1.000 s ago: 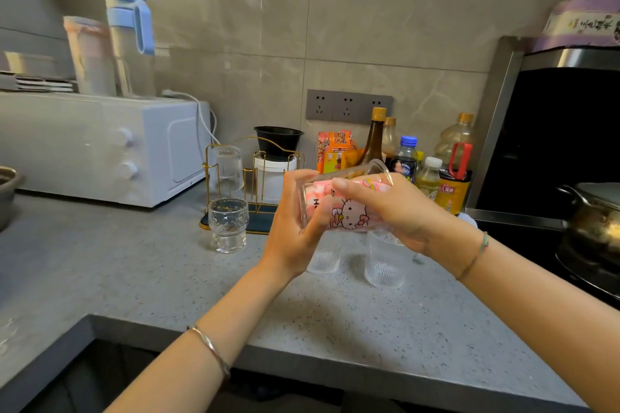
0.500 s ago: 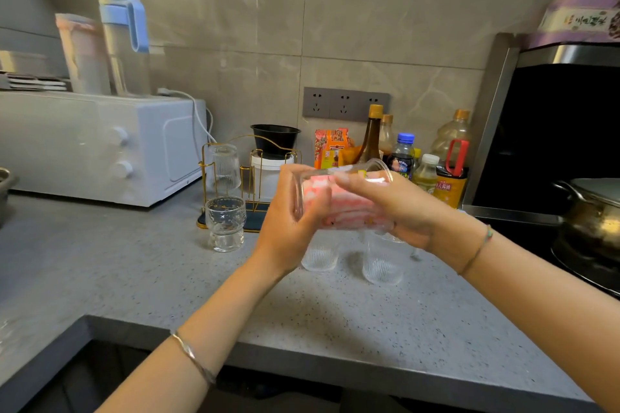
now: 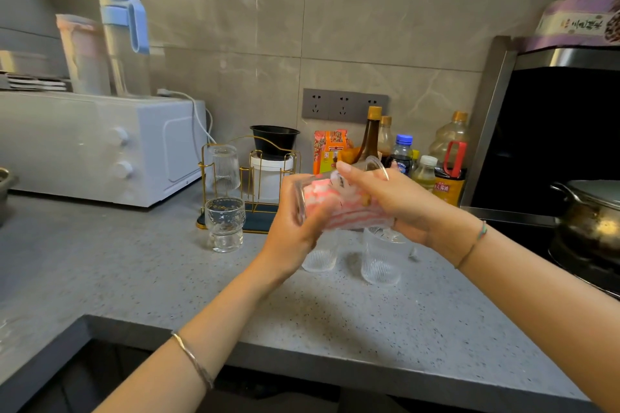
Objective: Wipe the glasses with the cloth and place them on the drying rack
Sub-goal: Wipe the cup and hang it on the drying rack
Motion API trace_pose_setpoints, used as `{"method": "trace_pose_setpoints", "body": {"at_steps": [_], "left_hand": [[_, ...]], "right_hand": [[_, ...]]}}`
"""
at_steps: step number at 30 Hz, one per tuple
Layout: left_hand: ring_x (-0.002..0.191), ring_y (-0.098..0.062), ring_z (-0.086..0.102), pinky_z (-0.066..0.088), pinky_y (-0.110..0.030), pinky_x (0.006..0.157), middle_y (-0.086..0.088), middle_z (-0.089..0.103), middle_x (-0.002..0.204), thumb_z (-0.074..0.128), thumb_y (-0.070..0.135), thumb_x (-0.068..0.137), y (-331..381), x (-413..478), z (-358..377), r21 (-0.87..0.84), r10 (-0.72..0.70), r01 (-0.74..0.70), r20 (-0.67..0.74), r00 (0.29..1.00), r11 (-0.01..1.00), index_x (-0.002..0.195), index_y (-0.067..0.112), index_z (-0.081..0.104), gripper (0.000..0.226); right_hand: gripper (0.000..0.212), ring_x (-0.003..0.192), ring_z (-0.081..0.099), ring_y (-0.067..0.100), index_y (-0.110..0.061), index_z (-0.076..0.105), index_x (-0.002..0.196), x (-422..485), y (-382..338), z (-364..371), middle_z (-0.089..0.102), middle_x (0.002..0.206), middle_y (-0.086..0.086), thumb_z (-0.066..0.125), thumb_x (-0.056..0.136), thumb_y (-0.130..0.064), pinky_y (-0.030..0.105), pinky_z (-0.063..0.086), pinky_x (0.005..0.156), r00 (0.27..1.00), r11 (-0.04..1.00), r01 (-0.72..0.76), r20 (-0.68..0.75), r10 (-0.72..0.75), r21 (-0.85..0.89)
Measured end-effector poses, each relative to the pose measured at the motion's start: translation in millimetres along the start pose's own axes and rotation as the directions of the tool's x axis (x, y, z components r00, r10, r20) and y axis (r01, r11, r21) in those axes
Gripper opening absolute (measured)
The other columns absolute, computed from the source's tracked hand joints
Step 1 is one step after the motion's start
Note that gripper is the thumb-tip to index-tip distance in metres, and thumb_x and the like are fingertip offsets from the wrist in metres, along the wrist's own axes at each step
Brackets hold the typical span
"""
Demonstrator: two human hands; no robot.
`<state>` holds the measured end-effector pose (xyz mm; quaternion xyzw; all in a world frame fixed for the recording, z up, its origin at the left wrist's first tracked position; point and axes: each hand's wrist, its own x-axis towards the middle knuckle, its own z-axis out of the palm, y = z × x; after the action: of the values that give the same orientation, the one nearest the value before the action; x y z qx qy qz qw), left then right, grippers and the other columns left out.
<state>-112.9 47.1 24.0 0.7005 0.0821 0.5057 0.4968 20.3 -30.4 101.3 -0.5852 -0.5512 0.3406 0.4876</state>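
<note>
Held glass [image 3: 303, 199], clear, on its side in the air above the desk [image 3: 335, 318], between the two grips: base end toward the left grip [image 3: 295, 228], rim toward the right grip [image 3: 406, 208]. Left grip curled round the base end. Right grip curled over a pink-and-white striped cloth [image 3: 350, 211], pinching it against the glass near the rim. Cloth partly visible through the glass wall; whether it is wholly inside is not discernible. Directly beneath the grips, upright on the desk, a left ribbed glass [image 3: 320, 256] under the left grip and a right ribbed glass [image 3: 382, 263] under the right grip, near each other but apart. Left of the left grip, a short footed glass [image 3: 224, 225], upright, just in front of the drying rack [image 3: 260, 220], which is gold wire on a dark tray. One inverted glass [image 3: 223, 163] on the rack's left side. Beyond the right grip, a cluster of bottles [image 3: 401, 154] against the tiled wall. Far left of the grips, a white oven [image 3: 100, 144]; far right, a metal pot [image 3: 597, 211].
</note>
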Motion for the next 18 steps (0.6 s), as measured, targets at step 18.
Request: {"method": "trace_pose_setpoints", "body": {"at_steps": [18], "left_hand": [[0.073, -0.028, 0.066, 0.057, -0.029, 0.058, -0.023, 0.062, 0.12, 0.046, 0.06, 0.087, 13.5, 13.1, -20.3, -0.386, -0.591, 0.783, 0.515, 0.621, 0.487, 0.126, 0.009, 0.063, 0.066]], "right_hand": [[0.027, 0.085, 0.071, 0.013, -0.026, 0.074, 0.088, 6.5, -11.6, -19.9, 0.075, 0.09, -0.005, 0.066, 0.069, -0.044, 0.024, 0.057, 0.074, 0.948, 0.958, 0.08, 0.319, 0.013, -0.275]]}}
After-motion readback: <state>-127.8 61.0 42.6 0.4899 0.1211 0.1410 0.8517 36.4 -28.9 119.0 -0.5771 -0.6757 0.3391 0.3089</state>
